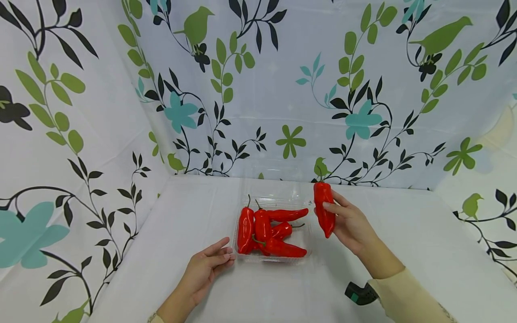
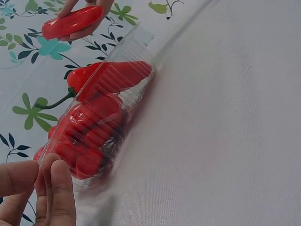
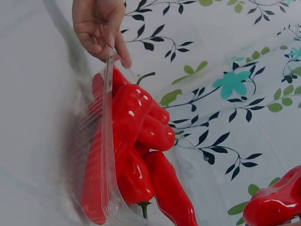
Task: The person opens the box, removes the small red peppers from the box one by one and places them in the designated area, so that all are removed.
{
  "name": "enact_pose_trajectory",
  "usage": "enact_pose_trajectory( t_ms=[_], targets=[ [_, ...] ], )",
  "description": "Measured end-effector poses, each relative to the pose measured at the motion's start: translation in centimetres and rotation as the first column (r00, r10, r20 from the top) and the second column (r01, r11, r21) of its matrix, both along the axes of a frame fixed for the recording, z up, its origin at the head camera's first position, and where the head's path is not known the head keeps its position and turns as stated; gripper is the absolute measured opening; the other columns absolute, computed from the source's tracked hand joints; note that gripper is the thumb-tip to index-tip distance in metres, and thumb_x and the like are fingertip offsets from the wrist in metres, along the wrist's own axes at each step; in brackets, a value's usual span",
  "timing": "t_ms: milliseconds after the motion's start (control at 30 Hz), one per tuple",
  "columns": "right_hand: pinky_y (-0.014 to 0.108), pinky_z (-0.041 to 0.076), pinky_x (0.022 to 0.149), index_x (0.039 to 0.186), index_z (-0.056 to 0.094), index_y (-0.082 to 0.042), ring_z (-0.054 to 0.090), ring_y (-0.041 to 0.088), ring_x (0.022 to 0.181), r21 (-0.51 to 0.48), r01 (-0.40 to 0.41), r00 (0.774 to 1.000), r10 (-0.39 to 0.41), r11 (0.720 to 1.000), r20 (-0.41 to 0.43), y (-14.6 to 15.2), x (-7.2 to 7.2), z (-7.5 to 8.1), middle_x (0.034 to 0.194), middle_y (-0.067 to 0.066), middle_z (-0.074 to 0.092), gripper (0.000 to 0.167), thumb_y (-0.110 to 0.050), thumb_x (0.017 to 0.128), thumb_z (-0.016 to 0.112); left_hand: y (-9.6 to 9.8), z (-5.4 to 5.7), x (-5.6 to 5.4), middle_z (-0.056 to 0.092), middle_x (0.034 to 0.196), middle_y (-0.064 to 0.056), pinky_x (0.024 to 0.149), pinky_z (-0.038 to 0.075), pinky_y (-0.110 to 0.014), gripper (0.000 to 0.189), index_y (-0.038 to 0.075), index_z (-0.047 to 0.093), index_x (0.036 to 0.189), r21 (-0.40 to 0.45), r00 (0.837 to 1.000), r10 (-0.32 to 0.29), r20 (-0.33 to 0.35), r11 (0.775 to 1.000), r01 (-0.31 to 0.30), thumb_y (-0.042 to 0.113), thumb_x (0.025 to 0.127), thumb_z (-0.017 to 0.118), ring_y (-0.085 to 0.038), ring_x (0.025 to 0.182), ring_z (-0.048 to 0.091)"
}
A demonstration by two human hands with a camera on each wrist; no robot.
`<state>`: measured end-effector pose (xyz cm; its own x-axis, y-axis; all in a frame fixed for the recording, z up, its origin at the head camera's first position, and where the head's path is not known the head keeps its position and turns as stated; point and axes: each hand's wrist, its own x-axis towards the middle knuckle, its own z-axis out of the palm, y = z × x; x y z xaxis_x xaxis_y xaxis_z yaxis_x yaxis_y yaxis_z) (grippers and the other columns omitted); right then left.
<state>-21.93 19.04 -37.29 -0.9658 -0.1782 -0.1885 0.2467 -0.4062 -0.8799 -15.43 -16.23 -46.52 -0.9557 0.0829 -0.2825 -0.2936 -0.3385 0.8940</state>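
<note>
A clear plastic container (image 1: 273, 260) stands on the white table with several glossy red peppers (image 1: 263, 225) inside, their green stems pointing different ways. My left hand (image 1: 208, 268) pinches the container's near-left rim between thumb and fingers, as the right wrist view also shows at the rim (image 3: 108, 117). Beyond the container's right side, my right hand (image 1: 349, 220) grips one more red pepper (image 1: 324, 208), raised upright with its stem up and tip down. In the left wrist view this held pepper (image 2: 73, 22) appears past the container's far end.
The container's transparent lid (image 1: 274, 181) leans open at the back. Behind the white table (image 1: 194, 211) hangs a curtain (image 1: 266, 89) printed with leaves, birds and flowers. A black device (image 1: 361, 294) sits by the right sleeve.
</note>
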Motion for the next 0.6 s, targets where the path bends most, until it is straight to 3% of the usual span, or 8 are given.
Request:
enact_pose_trajectory(
  t_ms=[300, 600],
  targets=[
    [0.034, 0.047, 0.107, 0.162, 0.015, -0.022, 0.030, 0.027, 0.138, -0.032, 0.047, 0.998, -0.046, 0.998, 0.031, 2.4, -0.4, -0.6, 0.152, 0.002, 0.028, 0.073, -0.012, 0.103, 0.058, 0.0, -0.2, -0.1, 0.063, 0.117, -0.017, 0.094, 0.056, -0.034, 0.055, -0.008, 0.046, 0.147, 0.008, 1.000, 0.004, 0.002, 1.000, -0.004, -0.006, 0.094, 0.062, -0.024, 0.103, 0.070],
    [0.034, 0.044, 0.109, 0.163, 0.015, -0.023, 0.031, 0.023, 0.136, 0.032, 0.115, 0.991, -0.117, 0.993, 0.063, 4.6, -0.9, -2.0, 0.152, 0.000, 0.027, 0.076, -0.013, 0.102, 0.060, 0.0, -0.2, -0.1, 0.062, 0.117, -0.017, 0.095, 0.056, -0.034, 0.055, -0.008, 0.046, 0.147, 0.007, 1.000, 0.003, 0.001, 1.000, -0.003, -0.006, 0.094, 0.062, -0.023, 0.103, 0.069]
  ],
)
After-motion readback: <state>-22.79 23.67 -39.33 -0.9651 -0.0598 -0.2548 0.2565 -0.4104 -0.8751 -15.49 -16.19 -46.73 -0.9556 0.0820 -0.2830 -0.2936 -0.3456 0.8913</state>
